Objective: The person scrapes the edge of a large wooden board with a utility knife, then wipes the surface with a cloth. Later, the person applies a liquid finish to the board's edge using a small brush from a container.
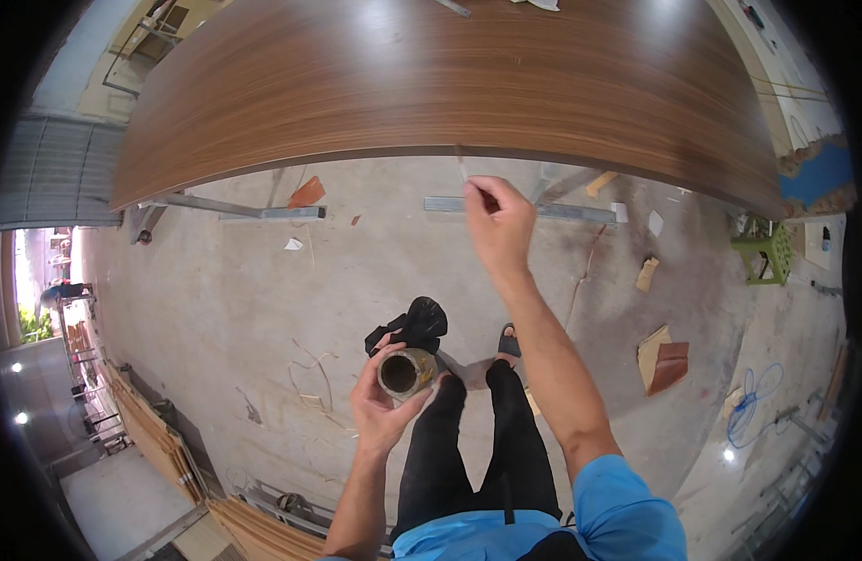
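Note:
My left hand (382, 419) is wrapped round a round, open-topped can (423, 367) with a stained, tan-grey wall and a dark inside. Close beyond it is a bunched black plastic bag (422, 323); whether it touches the can I cannot tell. My right hand (502, 224) is stretched forward, its thumb and forefinger pinching a thin pale stick (464, 168). The stick's brownish tip meets the near edge of a large brown wood-grain panel (450, 84). The exact kind of stick is too small to make out.
Metal legs (272, 213) stand under the panel. Scraps such as a brown-and-tan piece (665, 363) litter the concrete floor. At the right are a green plastic stool (766, 252) and a coiled blue hose (749, 402). Stacked boards (155, 425) lie at the lower left.

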The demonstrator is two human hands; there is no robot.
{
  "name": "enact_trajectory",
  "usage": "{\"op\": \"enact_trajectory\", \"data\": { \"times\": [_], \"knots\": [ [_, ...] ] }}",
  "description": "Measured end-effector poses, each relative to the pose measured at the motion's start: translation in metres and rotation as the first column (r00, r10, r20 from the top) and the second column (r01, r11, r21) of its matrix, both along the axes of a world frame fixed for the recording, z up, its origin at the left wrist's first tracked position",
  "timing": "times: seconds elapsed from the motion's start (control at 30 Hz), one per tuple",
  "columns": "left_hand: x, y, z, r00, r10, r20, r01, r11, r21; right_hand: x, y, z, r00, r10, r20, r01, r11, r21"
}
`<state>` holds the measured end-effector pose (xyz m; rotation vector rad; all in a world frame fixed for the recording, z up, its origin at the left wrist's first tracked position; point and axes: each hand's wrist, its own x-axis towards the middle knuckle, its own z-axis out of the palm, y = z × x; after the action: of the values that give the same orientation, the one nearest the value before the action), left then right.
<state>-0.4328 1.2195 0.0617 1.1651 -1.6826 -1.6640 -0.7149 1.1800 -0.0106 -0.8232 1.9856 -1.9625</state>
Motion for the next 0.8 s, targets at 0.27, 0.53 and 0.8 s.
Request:
{"op": "enact_trajectory", "data": {
  "times": [0.27, 0.53, 0.8],
  "knots": [
    [0.013, -0.016, -0.006, 0.998, -0.039, -0.044, 0.040, 0.999, 0.033, 0.010, -0.009, -0.013, 0.987, -0.148, 0.066, 0.146, 0.989, 0.028],
    [0.046, -0.060, -0.013, 0.990, -0.135, -0.031, 0.136, 0.990, 0.034, 0.004, -0.001, -0.002, 0.915, -0.377, 0.141, 0.369, 0.926, 0.079],
    [0.056, -0.074, -0.014, 0.981, -0.191, -0.043, 0.194, 0.979, 0.070, 0.010, -0.007, -0.007, 0.979, -0.148, 0.138, 0.146, 0.989, 0.024]
  ]
}}
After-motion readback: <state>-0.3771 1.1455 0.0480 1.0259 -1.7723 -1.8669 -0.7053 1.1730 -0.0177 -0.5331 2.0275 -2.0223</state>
